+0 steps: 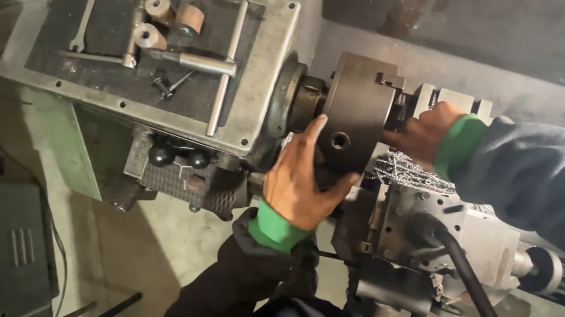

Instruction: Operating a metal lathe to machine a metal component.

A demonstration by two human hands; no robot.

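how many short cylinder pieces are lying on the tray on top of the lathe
3, clustered on the dark tray: one pale cylinder at the back, a brown one right beside it, another pale one just in front. More may be hidden.

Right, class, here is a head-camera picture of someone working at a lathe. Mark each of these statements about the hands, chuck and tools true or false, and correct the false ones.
1. The left hand lies flat on the rim of the dark round chuck. True.
2. The right hand holds the long black-handled lever. False: it reaches in at the chuck's face, and the lever is untouched.
3. A spanner lies in the tray on top of the headstock. True.
4. Both wrists show green cuffs. True.
5. The tray on the headstock holds no tools. False: it holds a spanner, rods and cylindrical pieces.
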